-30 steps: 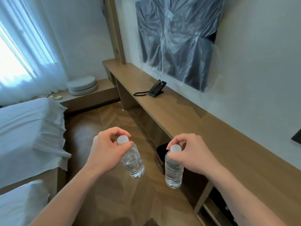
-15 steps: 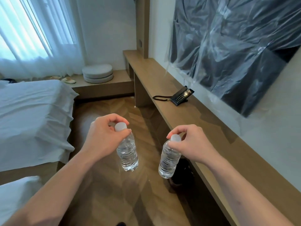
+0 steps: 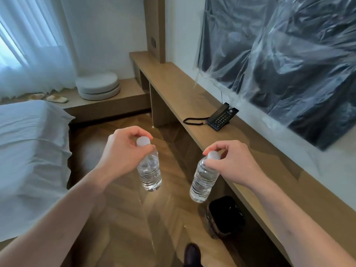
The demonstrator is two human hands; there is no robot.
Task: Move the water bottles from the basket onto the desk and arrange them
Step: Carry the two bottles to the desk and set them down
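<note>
Left hand [image 3: 123, 155]: fingers curled round cap and neck of left water bottle [image 3: 149, 170], held over the floor, well left of the tabletop [image 3: 179, 87]
Right hand [image 3: 229, 166]: pinching cap of right water bottle [image 3: 204, 180], tilted, just beside the tabletop edge
Black telephone [image 3: 221, 117]: on the tabletop, beyond both bottles

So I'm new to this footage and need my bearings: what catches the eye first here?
Two clear water bottles hang over the wooden floor at centre, each pinched at its white cap: the left bottle by the left hand, the right bottle by the right hand. To the right runs the long wooden desk with a black telephone, under a large dark panel wrapped in plastic sheeting.
</note>
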